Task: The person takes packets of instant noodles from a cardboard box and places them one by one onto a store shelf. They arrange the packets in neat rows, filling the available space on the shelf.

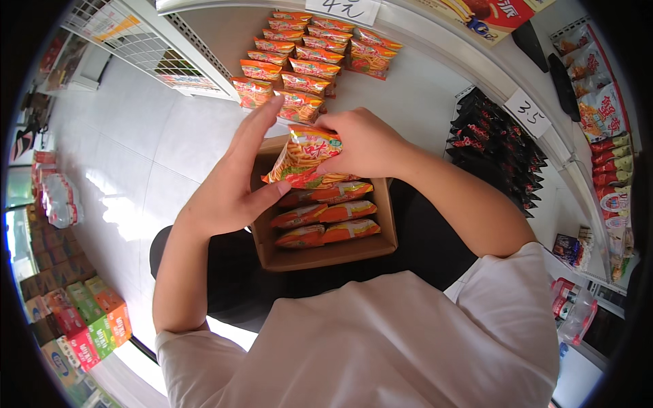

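Observation:
My right hand (365,145) grips an orange snack bag (306,158) by its right side, above an open cardboard box (326,257). Beside the bag's left edge is my left hand (234,178), fingers apart, its thumb at the bag's lower corner; whether the thumb touches it I cannot tell. Several more orange snack bags (349,210) lie in rows inside the box, which rests at my lap. Beyond the box, similar orange bags (306,81) stand in rows on a white shelf (408,97).
Black snack bags (490,132) fill the shelf at the right, behind a shelf edge with a handwritten price card (527,113). A white wire rack (153,46) stands at the upper left. Colourful cartons (92,326) and wrapped bottles (61,199) are on the left.

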`<state>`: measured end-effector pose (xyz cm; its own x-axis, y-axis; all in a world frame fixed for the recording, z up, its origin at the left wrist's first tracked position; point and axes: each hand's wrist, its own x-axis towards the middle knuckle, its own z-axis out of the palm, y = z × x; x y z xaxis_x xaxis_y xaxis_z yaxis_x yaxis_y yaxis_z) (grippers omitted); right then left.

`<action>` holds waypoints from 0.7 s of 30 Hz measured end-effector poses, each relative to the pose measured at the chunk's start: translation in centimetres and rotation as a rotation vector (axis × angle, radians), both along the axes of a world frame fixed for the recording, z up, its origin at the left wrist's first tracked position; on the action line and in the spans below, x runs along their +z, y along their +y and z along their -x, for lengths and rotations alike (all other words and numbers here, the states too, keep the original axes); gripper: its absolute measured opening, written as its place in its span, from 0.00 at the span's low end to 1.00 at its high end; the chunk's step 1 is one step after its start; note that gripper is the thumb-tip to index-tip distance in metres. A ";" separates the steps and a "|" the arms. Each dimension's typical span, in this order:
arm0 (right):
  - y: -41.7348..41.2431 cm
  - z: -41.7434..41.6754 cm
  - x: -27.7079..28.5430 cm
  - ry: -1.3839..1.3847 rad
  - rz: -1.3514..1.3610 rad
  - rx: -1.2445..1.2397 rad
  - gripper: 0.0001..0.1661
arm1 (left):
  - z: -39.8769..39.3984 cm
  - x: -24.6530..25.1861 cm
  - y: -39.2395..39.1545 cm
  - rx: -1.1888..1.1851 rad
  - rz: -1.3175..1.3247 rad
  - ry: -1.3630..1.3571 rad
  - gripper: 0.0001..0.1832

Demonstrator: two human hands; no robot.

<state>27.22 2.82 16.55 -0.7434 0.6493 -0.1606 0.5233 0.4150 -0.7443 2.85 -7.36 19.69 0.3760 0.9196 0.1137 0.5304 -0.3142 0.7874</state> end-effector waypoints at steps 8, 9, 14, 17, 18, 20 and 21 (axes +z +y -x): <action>-0.5 1.2 1.0 0.572 0.608 -0.285 0.28 | 0.8 0.1 0.2 0.431 0.427 -0.721 0.49; -0.8 1.5 1.3 0.618 0.656 -0.315 0.27 | 0.4 0.0 0.3 0.465 0.493 -0.831 0.47; -1.1 2.3 1.9 0.637 0.689 -0.325 0.26 | -0.7 -0.2 0.1 0.485 0.663 -1.051 0.31; -1.1 2.5 2.2 0.646 0.697 -0.289 0.28 | -0.9 -0.3 0.1 0.510 0.619 -1.047 0.23; -1.2 2.5 2.3 0.657 0.706 -0.278 0.28 | -1.0 -0.3 0.1 0.521 0.594 -1.025 0.22; -1.2 2.4 1.9 0.658 0.711 -0.260 0.29 | -0.9 -0.4 0.1 0.535 0.544 -0.953 0.21; -1.3 2.2 1.8 0.660 0.713 -0.254 0.30 | -0.9 -0.4 0.2 0.535 0.520 -0.902 0.21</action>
